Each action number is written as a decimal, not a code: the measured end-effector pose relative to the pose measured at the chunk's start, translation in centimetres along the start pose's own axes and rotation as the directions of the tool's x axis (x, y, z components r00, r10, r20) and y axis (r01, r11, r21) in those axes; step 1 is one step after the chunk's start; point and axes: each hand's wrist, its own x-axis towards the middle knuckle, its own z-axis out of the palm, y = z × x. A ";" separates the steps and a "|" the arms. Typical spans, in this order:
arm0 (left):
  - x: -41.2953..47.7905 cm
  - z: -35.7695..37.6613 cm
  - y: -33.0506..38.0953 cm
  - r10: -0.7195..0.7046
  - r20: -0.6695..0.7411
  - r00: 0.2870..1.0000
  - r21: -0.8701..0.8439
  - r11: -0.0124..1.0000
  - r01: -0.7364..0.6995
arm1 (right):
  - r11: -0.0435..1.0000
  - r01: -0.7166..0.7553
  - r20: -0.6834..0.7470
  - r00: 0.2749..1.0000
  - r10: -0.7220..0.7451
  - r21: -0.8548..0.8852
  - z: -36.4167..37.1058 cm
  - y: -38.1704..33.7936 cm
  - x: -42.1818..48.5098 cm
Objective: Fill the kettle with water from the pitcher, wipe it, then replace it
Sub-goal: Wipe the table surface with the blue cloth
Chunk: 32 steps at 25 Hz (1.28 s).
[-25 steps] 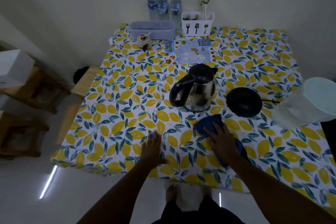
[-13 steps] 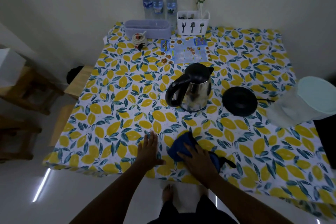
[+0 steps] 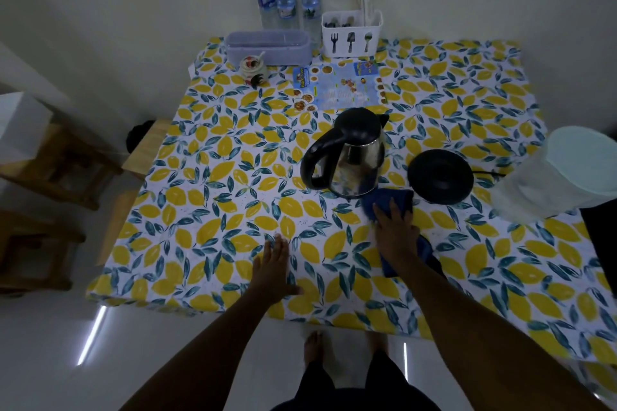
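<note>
A steel kettle (image 3: 355, 162) with a black lid and handle stands on the lemon-print tablecloth (image 3: 217, 197), off its round black base (image 3: 440, 176) to its right. My right hand (image 3: 395, 233) presses flat on a blue cloth (image 3: 389, 202) lying on the table; the cloth's far edge touches the kettle's foot. My left hand (image 3: 272, 269) rests flat on the table near its front edge, fingers apart, holding nothing. A pale translucent pitcher (image 3: 561, 173) with a light lid stands at the right edge.
At the back stand three water bottles (image 3: 287, 2), a white cutlery holder (image 3: 350, 33), a lilac container (image 3: 268, 47), a small jar (image 3: 253, 68) and a printed sheet (image 3: 340, 85). Wooden stools (image 3: 56, 170) stand left of the table.
My right hand slid the blue cloth back toward the table's front edge, then forward and right again up to the kettle's foot. The left hand stayed flat in place.
</note>
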 end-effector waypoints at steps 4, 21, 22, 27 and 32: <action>-0.1 0.0 0.1 0.000 -0.008 1.000 0.010 1.000 0.000 | 0.962 0.264 0.053 0.964 -0.261 -0.065 2.2 -1.5 -6.6; 1.8 2.1 19.7 0.353 0.093 0.931 0.165 0.916 -0.365 | 0.962 -0.271 -0.119 0.955 0.271 0.011 0.0 21.0 -10.5; 2.0 2.5 20.4 0.354 0.112 0.928 0.176 0.912 -0.369 | 0.963 -0.268 -0.111 0.957 0.267 0.012 0.8 21.7 -10.5; 2.3 3.9 21.6 0.348 0.094 0.933 0.231 0.904 -0.360 | 0.966 -0.255 -0.082 0.963 0.258 0.052 1.8 22.6 -10.3; 2.5 5.1 22.5 0.344 0.017 0.939 0.197 0.920 -0.340 | 0.970 -0.231 -0.102 0.966 0.239 0.078 2.2 23.0 -10.3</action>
